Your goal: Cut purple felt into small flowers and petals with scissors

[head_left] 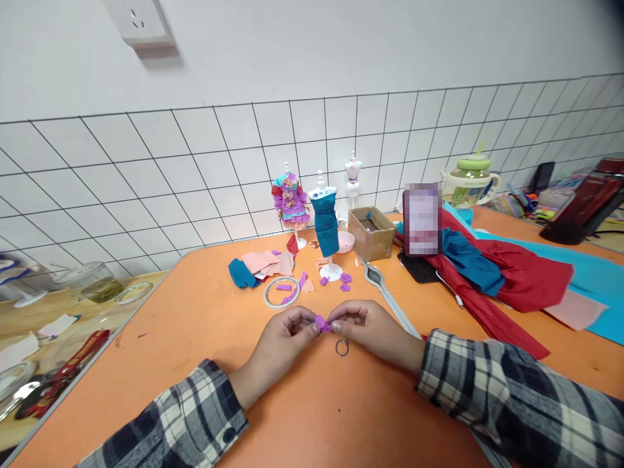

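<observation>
Between both hands, above the orange table, is a small crumpled piece of purple crepe paper (322, 323). My left hand (287, 338) is closed, pinching its left end with thumb and fingertips. From the other side, my right hand (373, 330) pinches the right end. A thin dark ring (342, 348) shows just below my right fingers; whether it hangs from the hand or lies on the table, I cannot tell. Beyond the hands stand a mini dress form in teal paper (325, 224) and another in a ruffled purple dress (294, 201). Purple scraps (346, 278) lie near the teal one's base.
A tape roll (281, 292) and folded paper pieces (260, 262) lie to the left. Behind are a cardboard box (372, 234), a pink bowl (345, 242) and a bare dress form (353, 175). Rightward are a propped phone (422, 220), red crepe paper (524, 270) and a lidded jug (470, 182).
</observation>
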Tool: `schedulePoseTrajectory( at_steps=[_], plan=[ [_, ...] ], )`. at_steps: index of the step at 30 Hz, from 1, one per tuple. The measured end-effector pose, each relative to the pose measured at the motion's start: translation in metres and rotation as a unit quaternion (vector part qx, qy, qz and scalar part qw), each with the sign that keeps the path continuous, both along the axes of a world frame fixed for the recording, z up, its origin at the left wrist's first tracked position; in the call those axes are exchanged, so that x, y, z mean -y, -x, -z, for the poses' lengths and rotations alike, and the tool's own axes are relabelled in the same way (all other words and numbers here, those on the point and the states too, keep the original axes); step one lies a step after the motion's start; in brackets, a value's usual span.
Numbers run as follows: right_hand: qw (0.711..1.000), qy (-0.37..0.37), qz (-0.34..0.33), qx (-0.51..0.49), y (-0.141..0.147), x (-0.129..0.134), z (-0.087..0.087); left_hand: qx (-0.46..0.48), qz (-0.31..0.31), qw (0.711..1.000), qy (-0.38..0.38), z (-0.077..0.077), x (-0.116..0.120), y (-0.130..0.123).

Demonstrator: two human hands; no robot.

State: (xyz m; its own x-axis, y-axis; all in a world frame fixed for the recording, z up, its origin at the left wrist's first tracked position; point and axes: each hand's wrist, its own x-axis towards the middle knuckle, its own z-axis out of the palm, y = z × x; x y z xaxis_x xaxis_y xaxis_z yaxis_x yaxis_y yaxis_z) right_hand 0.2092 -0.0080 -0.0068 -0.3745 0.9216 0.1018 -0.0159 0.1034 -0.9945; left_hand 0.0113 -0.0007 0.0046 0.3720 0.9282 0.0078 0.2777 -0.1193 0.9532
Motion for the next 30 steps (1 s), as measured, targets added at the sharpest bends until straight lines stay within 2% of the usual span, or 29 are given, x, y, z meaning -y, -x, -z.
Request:
schedulePoseTrajectory(
  at_steps=[5, 9, 15, 20, 26, 30],
  plan=[
    [0.997, 0.066, -0.003, 0.028, -0.001, 0.001, -0.005, -0.01, 0.026, 1.0, 0.003, 0.0, 0.002, -0.002],
    [0.998, 0.045, -0.017, 0.049, -0.001, 0.006, -0.009, -0.018, 0.017, 1.0, 0.002, -0.001, 0.003, -0.003],
    [0.991, 0.086, 0.017, 0.106, -0.001, 0.004, -0.011, -0.015, 0.02, 1.0, 0.002, 0.003, 0.001, 0.0],
    [0.989, 0.088, 0.042, 0.111, -0.006, -0.002, -0.01, 0.091, 0.003, 0.996, 0.009, 0.007, -0.001, 0.003],
    [0.99, 0.074, 0.001, 0.116, -0.004, 0.001, -0.004, 0.132, 0.013, 0.99, 0.055, 0.004, 0.002, -0.004],
    [0.99, 0.085, 0.012, 0.116, -0.004, 0.002, -0.007, 0.181, -0.024, 0.981, 0.072, 0.004, 0.0, -0.004]
  ],
)
